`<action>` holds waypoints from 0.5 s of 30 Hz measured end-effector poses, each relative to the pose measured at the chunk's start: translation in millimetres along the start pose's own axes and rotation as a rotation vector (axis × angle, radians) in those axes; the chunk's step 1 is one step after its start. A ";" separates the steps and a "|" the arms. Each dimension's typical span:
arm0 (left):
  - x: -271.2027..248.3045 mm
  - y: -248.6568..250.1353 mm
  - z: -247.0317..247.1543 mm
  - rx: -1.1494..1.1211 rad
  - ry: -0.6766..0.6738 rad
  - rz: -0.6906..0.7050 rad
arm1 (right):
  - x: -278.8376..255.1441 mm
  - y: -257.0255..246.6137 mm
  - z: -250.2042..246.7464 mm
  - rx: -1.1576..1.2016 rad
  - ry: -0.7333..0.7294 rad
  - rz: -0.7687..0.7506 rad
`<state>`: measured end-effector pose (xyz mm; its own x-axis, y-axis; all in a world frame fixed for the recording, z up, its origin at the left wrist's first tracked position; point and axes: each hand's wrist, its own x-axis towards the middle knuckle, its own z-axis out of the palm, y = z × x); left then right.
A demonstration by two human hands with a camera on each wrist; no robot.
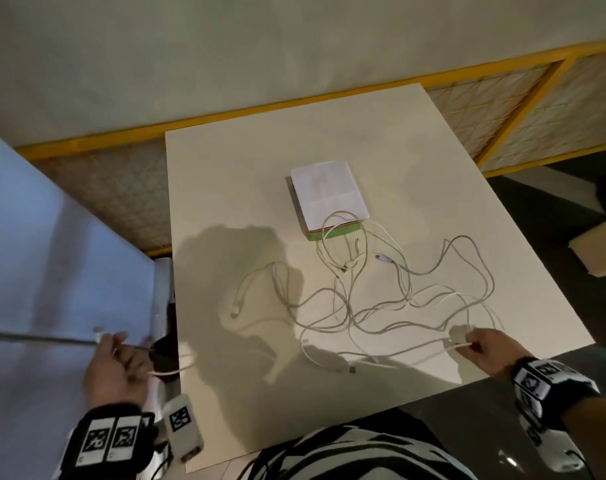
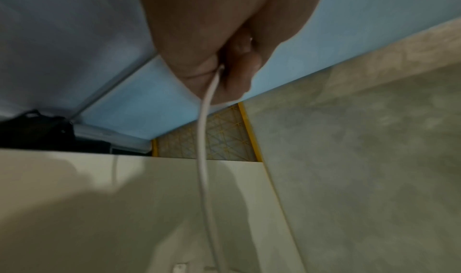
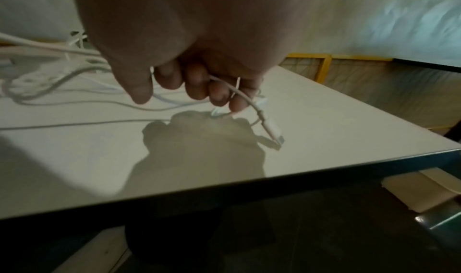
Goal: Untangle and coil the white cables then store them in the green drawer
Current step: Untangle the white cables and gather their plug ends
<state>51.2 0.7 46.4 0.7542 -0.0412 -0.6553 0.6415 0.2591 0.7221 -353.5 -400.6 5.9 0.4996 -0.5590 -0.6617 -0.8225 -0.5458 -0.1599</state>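
Head view showed the left hand [image 1: 116,370] and right hand [image 1: 485,344] each pinching a thin white cable [image 1: 381,355], with the tangle of white cables [image 1: 381,299] between their fingers [image 3: 219,92] on the pale bench [image 1: 225,202].

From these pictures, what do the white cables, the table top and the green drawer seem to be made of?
White cables: likely a soft plastic or rubber jacket, matte; they fall in loose curves, and the plug looks like hard plastic.
Table top: smooth cream board, perhaps laminate, with a faint sheen and a thin dark edge.
Green drawer: only a flat green front shows; material unclear.
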 end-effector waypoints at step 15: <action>-27.2 -59.1 24.9 0.052 0.020 -0.129 | 23.9 -136.0 -54.3 0.000 0.230 -0.326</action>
<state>-3.8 -37.4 27.2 0.6627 -0.0516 -0.7471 0.7395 0.2025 0.6419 -215.0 -373.6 51.6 0.7819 -0.4818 -0.3955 -0.6112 -0.7173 -0.3345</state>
